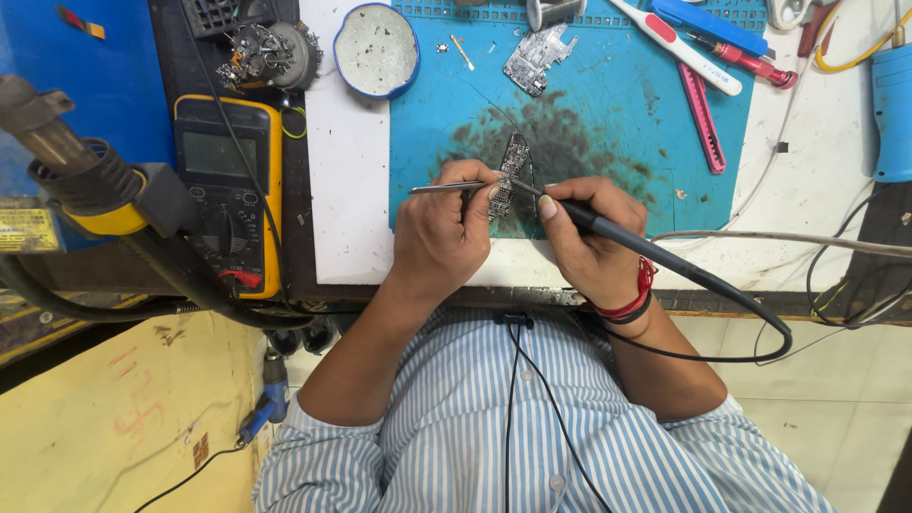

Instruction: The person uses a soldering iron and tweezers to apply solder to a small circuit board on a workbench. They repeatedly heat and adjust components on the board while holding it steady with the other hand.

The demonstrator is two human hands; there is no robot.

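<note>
Pinched between thumb and forefinger, the left hand [442, 233] keeps a closed grip on slim steel tweezers [446, 188], whose bare metal shank juts out to the left while the tips meet a small circuit board [510, 176]. That board is a narrow, dark strip studded with tiny components; it lies on the blue silicone mat [608, 114], right on a sooty, smudged patch near the mat's front edge, between the two hands. The right hand [591, 233] is curled shut around a soldering iron [608, 233] — matte black handle, held like a pen, its fine tip resting at the board. A rubbery black cable [750, 313] loops off the handle's rear, past a red thread band at the wrist.

Further back on the mat lies a second, silvery board [537, 59] with a jagged outline. Beside it a round blue-rimmed tin [377, 49] sits on the white counter [347, 199] — its pale contents look speckled. To the left lies a yellow-cased multimeter [226, 190] with a grey screen. Pink and white plastic tools [701, 114] lie at the mat's right.
</note>
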